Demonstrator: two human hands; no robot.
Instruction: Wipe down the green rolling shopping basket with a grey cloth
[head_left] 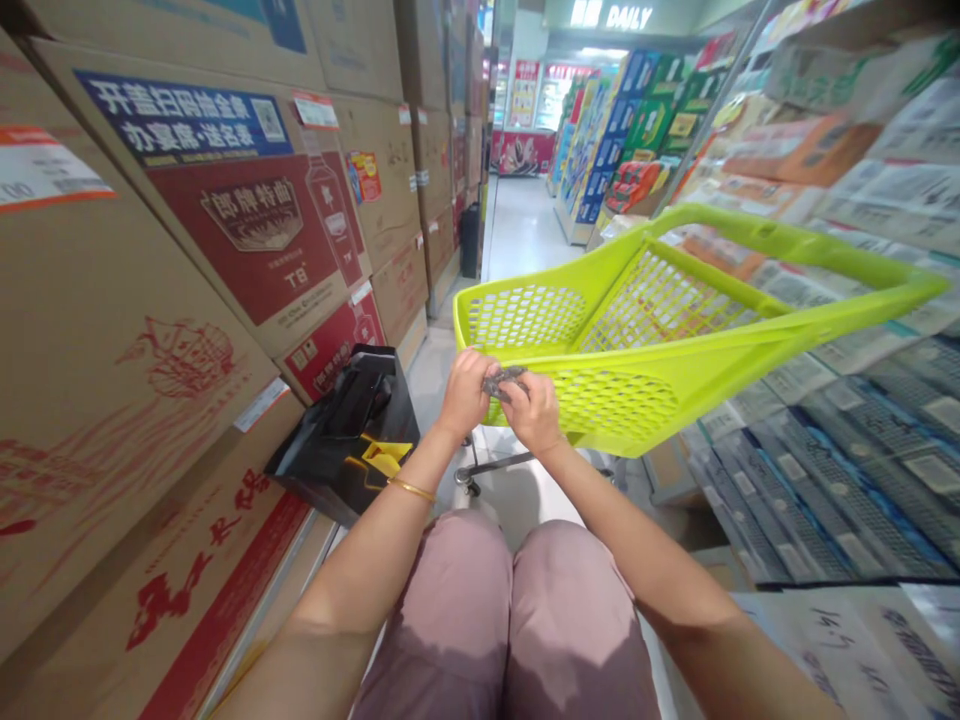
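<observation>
My left hand (466, 388) and my right hand (534, 408) meet in front of my knees, both closed on a small dark grey crumpled piece (504, 380). It looks like bunched cloth or plastic, too small to name surely. Just behind my hands stands a lime-green shopping cart (675, 395) with a mesh-patterned basket, its handle pointing to the right. I cannot tell whether my fingers touch the basket. A gold bracelet (411, 489) circles my left wrist.
Stacked cardboard cartons (277, 220) wall the left side. A black gift bag (352, 430) stands against them. Packaged goods (840, 430) are piled on the right. Beyond the cart, an aisle floor (525, 225) leads to stocked shelves (622, 130).
</observation>
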